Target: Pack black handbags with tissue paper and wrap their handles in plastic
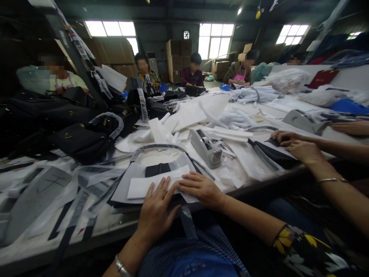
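Observation:
In front of me on the table lies a black handbag (115, 202), mostly hidden under grey sheeting (124, 184). Its plastic-wrapped handle (157, 147) arches up behind. Across the sheeting runs a white padding strip (141, 187), with a black piece (152, 170) showing beyond it. My left hand (158, 209) lies flat on the strip, fingers stretched forward. My right hand (203, 189) rests flat on the strip's right part, its fingertips close to my left hand. Neither hand grips anything. A dark strap (188, 221) hangs over the table edge below my hands.
A grey tape dispenser (206, 148) stands behind the bag, another (37, 200) at left. Black handbags (83, 140) pile up at left. White padding and tubes (233, 117) cover the middle. At right, a co-worker's hands (302, 148) are on a black item (269, 152). Several people sit opposite.

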A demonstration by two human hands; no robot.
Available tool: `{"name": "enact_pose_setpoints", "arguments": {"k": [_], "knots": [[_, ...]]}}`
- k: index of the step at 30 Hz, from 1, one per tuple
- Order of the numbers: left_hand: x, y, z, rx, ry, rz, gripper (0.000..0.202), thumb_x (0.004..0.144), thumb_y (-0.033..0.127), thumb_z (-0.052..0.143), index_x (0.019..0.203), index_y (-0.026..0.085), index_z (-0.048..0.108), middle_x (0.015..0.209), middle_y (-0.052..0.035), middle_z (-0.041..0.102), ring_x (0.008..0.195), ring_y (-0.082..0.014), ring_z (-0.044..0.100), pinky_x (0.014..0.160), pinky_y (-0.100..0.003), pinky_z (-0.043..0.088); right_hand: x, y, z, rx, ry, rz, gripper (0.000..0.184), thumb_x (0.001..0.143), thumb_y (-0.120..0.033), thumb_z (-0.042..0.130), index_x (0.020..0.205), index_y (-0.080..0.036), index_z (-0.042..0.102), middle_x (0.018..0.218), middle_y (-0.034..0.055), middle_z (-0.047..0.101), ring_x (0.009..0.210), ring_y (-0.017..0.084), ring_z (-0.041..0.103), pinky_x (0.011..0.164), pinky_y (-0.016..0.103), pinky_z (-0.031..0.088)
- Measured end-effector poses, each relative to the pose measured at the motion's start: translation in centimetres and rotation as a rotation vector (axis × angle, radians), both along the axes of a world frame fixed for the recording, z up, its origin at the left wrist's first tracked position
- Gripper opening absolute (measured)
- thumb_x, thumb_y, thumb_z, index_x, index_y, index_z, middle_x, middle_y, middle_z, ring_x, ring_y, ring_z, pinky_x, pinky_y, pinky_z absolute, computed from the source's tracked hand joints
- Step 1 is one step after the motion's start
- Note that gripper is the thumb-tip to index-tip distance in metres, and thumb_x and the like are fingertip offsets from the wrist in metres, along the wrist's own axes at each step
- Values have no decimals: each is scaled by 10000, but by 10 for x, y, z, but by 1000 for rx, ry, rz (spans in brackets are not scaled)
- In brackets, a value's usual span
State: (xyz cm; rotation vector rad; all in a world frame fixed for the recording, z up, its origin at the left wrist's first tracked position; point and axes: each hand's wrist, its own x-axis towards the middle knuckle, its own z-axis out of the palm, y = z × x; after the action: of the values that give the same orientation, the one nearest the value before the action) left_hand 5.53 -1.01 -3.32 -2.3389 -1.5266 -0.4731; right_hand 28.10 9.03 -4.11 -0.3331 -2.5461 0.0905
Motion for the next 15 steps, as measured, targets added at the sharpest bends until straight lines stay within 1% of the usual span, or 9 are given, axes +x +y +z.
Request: {"name": "enact_pose_setpoints", "arguments": {"k": [3, 6, 8, 10, 11, 12, 13, 14, 15], "knots": [[4, -1, -6, 50, -31, 39, 616, 950, 351, 544, 1520, 235, 342, 1552, -110, 406, 1434, -288, 372, 1158, -524, 301, 1, -4, -4, 10, -8, -3, 487, 943, -146, 468, 1428, -168, 501, 1431, 88, 567, 1426, 264, 395, 1190, 507, 309], [7, -4, -8, 46, -22, 42, 611, 951, 307, 542, 1525, 284, 333, 1560, -62, 398, 1444, -293, 352, 1163, -533, 279, 9, -10, 5, -50, -10, 38, 567, 868, -105, 495, 1434, -122, 485, 1464, 131, 523, 1456, 291, 340, 1193, 541, 290], [7, -5, -7, 22, -16, 37, 610, 950, 289, 539, 1522, 321, 332, 1567, -33, 386, 1454, -298, 330, 1163, -542, 269, 18, -10, 22, -179, -6, 119, 567, 814, -116, 531, 1381, -107, 540, 1440, 149, 545, 1442, 292, 369, 1189, 530, 309], [7, -6, -6, 9, -30, 40, 589, 953, 294, 534, 1509, 357, 352, 1567, -15, 385, 1454, -300, 331, 1158, -547, 272, 24, -5, 44, -354, 25, 161, 429, 820, -113, 530, 1229, -139, 657, 1295, 122, 666, 1334, 248, 524, 1142, 446, 408], [7, -5, -5, 8, -44, 43, 576, 955, 305, 532, 1501, 371, 364, 1564, -8, 391, 1450, -301, 339, 1155, -546, 276, 24, 1, 55, -421, 60, 137, 354, 838, -105, 521, 1139, -161, 698, 1192, 96, 720, 1237, 217, 609, 1090, 390, 469], [7, -4, -5, 8, -59, 47, 566, 955, 315, 530, 1495, 382, 373, 1560, -2, 396, 1446, -302, 346, 1152, -544, 280, 20, 8, 65, -455, 96, 91, 308, 855, -99, 512, 1071, -174, 719, 1105, 76, 749, 1139, 192, 666, 1032, 342, 513], [7, -3, -4, 8, -70, 49, 564, 954, 324, 529, 1493, 387, 376, 1559, 4, 397, 1444, -303, 351, 1150, -541, 282, 13, 17, 72, -453, 121, 36, 292, 873, -99, 506, 1050, -177, 725, 1064, 67, 756, 1071, 177, 692, 988, 313, 535], [8, -3, -4, 10, -76, 50, 565, 951, 329, 529, 1492, 390, 377, 1559, 9, 394, 1442, -304, 355, 1149, -537, 283, 2, 27, 77, -421, 124, -15, 292, 894, -107, 502, 1077, -172, 720, 1079, 71, 751, 1051, 174, 696, 972, 304, 539], [8, -2, -4, 13, -77, 49, 567, 949, 333, 529, 1492, 390, 378, 1561, 14, 389, 1440, -305, 357, 1149, -532, 283, -11, 37, 78, -368, 93, -54, 301, 915, -125, 505, 1139, -160, 702, 1140, 85, 733, 1086, 183, 681, 990, 313, 526]]}}
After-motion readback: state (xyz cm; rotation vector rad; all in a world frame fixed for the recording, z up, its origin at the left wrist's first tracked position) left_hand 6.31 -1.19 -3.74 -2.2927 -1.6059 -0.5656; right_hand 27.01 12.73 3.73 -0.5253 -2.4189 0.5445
